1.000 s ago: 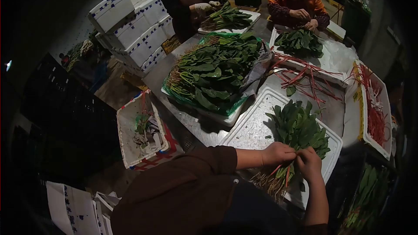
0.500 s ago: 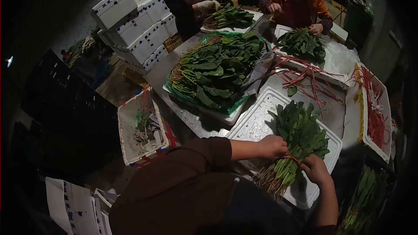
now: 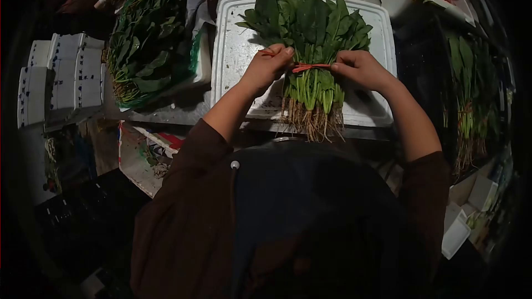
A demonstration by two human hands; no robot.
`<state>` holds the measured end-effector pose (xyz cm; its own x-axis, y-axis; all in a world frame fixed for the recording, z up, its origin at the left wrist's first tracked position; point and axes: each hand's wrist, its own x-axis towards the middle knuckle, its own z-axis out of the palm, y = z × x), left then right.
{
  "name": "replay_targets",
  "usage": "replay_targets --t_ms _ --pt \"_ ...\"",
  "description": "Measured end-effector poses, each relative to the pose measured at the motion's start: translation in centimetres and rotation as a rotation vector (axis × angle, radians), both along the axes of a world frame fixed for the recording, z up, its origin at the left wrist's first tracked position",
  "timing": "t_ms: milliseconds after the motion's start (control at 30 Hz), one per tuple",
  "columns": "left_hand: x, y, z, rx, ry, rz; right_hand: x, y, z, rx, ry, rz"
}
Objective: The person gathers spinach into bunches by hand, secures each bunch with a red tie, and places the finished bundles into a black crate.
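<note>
A spinach bunch point(image 3: 311, 50) lies on the white foam tray point(image 3: 233, 50). Left hand point(image 3: 270, 67) and right hand point(image 3: 359, 68) flank the bunch, fingers point(image 3: 285, 55) pinching the red tie point(image 3: 309, 67) stretched across its stems.

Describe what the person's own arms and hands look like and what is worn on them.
Both hands, left hand and right hand, are bare, with no gloves. Dark brown sleeves are pushed up, leaving the forearms uncovered. A dark apron covers the front.

We have one head-worn view, looking steeply down and close over our hands at the white tray point(image 3: 238, 50)
</note>
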<state>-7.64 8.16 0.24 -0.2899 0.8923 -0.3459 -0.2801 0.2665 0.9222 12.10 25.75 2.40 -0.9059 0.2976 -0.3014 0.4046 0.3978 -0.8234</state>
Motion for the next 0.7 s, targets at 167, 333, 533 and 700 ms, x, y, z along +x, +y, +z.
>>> replay_targets --t_ms 167,333,533,700 --pt "-0.2 -0.4 -1.2 0.046 0.12 -0.008 0.6 -0.1 -2.6 -0.03 0.082 -0.053" --pt "0.3 -0.7 -1.1 0.015 0.231 0.014 0.8 -1.2 -4.9 -0.048 0.211 -0.197" --pt "1.7 -4.3 -1.4 -0.086 0.116 0.415 4.0 -3.7 -6.5 -0.276 0.185 -0.768" --pt "0.8 -3.6 -7.0 -0.209 -0.155 0.147 1.5 -4.5 -7.3 -0.604 0.233 -0.625"
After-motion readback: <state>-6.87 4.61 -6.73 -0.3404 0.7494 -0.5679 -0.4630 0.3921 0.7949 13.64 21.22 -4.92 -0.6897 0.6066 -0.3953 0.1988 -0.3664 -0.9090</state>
